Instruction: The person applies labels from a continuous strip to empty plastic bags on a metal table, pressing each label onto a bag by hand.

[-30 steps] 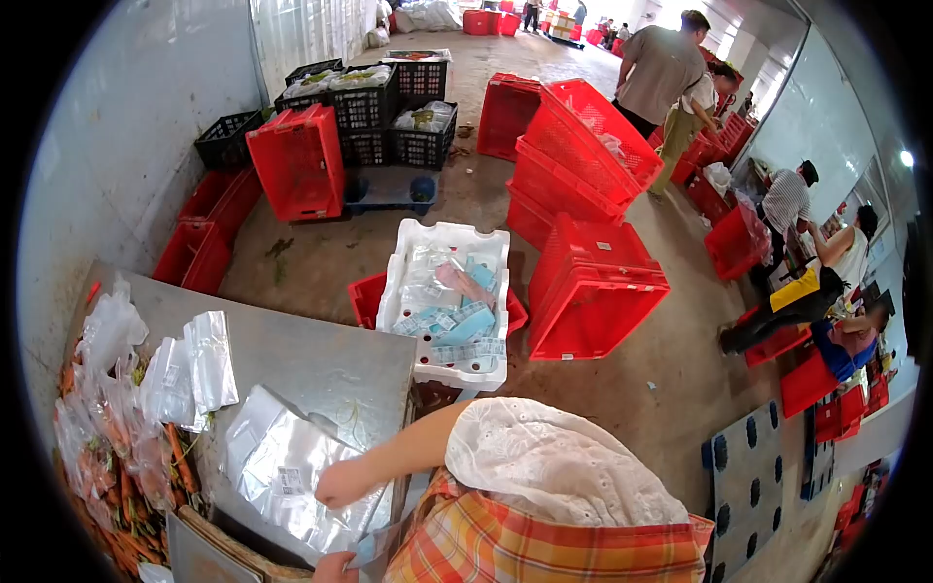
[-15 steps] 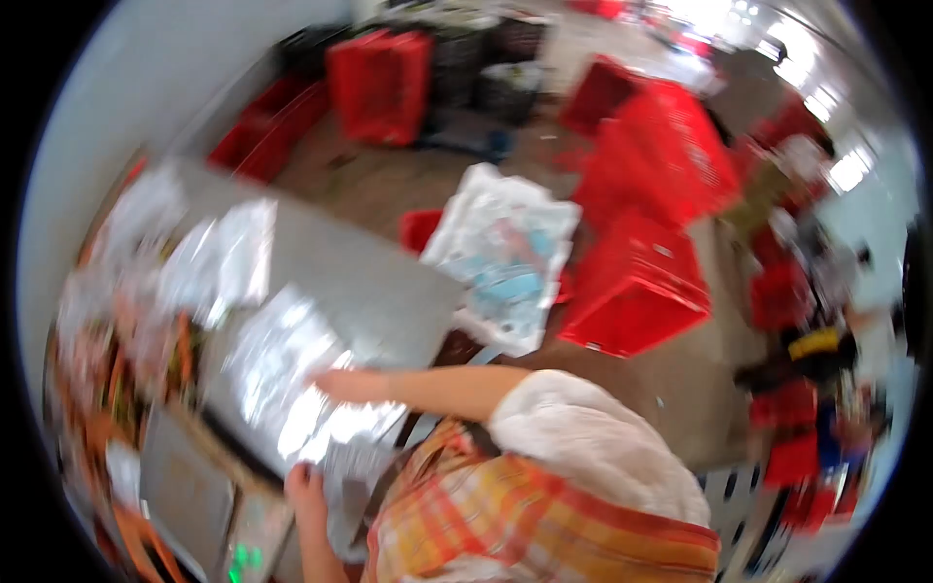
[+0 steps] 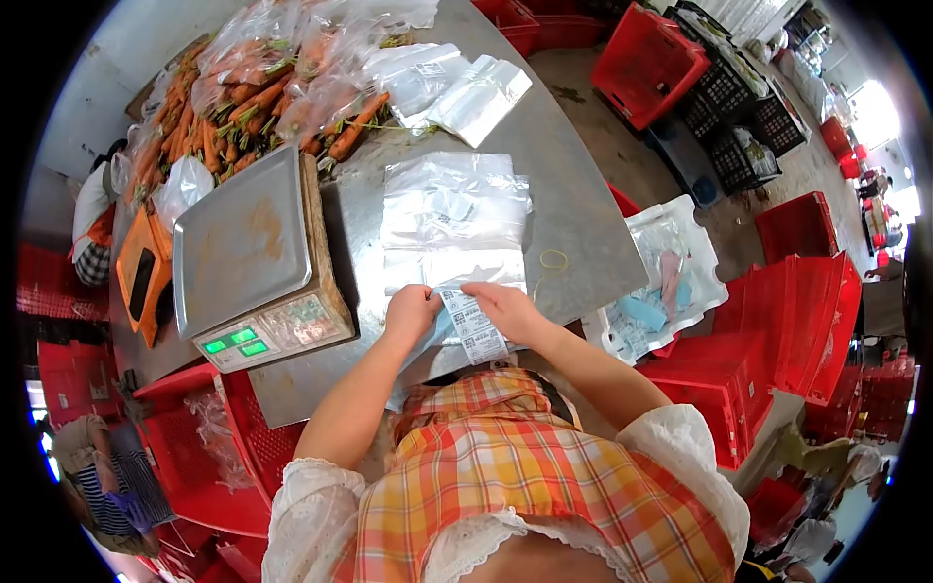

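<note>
A strip of white printed labels (image 3: 473, 327) with black codes hangs between my two hands at the near edge of the metal table. My left hand (image 3: 412, 313) is closed at the strip's upper left corner, where a bluish sheet shows below the fingers. Pinched fingers of my right hand (image 3: 503, 313) grip the strip's top edge. Just beyond both hands lies a stack of clear plastic bags (image 3: 452, 228), flat on the table (image 3: 573, 228).
Left of my hands stands a scale (image 3: 248, 243) with a lit green display. Bagged carrots (image 3: 233, 121) are heaped behind it. More clear bags (image 3: 481, 97) lie at the far side. A white foam tray (image 3: 695, 253) and red crates (image 3: 768, 340) stand right; another red crate (image 3: 185, 452) is left.
My view has turned, bringing the scale and carrots fully into sight. My right hand has left the plastic bags, and both hands have come together at the label strip.
</note>
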The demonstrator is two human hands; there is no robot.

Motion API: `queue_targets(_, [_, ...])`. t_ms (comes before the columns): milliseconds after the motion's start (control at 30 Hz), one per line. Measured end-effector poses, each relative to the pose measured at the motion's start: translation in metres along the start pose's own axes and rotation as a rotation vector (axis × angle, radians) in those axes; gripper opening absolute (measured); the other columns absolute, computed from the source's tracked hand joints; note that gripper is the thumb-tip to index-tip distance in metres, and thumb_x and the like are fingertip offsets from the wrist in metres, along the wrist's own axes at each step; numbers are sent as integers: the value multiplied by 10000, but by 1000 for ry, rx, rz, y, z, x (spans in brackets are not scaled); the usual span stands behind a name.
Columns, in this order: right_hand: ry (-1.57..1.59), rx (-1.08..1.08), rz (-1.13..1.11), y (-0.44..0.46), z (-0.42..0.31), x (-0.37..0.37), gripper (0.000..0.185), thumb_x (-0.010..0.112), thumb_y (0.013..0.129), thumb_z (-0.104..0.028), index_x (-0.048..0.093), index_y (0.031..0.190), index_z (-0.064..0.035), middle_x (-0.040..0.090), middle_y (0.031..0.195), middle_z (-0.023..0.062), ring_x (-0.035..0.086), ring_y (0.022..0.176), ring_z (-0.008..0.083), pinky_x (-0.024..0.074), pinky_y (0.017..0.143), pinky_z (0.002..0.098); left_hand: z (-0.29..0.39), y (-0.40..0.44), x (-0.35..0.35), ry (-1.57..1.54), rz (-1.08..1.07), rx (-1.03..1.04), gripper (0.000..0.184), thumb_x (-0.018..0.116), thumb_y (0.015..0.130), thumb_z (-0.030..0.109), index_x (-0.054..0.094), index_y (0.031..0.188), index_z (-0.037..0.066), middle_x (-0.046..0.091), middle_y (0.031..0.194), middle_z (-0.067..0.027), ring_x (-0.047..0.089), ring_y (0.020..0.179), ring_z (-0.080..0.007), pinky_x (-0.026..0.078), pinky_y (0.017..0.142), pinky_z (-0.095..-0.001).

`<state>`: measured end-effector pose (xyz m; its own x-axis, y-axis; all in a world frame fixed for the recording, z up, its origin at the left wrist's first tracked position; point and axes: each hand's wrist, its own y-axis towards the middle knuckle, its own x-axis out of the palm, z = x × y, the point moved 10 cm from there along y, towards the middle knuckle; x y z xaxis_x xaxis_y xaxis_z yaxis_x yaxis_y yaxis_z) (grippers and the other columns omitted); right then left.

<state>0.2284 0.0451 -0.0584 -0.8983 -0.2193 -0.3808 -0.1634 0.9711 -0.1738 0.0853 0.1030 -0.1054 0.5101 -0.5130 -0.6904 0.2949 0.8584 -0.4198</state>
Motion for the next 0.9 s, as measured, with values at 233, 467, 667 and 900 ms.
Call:
queue_targets(233, [-433,-443,-18,-10,-12,13,298,510,848,-111,569,1135,-60,563,1194,115,512,1119,280,415,940,376,-4,-62,-2,-52,-399,190,241,685,748,242,631,804,13,596,659,-108,537,552,-194,439,566,-338])
queue_targets(467, [-585,-702,44,-14,-23,17,189,635,772,-194,595,921,-86,570,1141,56,520,1084,222,427,906,360,21,-109,-36,126,-391,410,172,669,743,168,620,863,55,622,775,-95,599,722,-237,462,634,-320])
queue_targets(667, [-515,-639,-25,-8,-33,14,134,643,761,-188,589,827,-84,558,1058,37,517,1041,231,433,843,373,46,-115,-38,68,-363,355,173,635,756,110,615,926,86,624,818,-91,598,787,-263,469,678,-345])
queue_targets(900, [-305,-347,-99,18,-15,3,128,652,759,-200,592,789,-91,588,1002,46,538,979,275,444,779,366,57,-113,-48,-1,-188,544,174,632,762,91,631,935,74,621,789,-94,594,729,-264,464,651,-344])
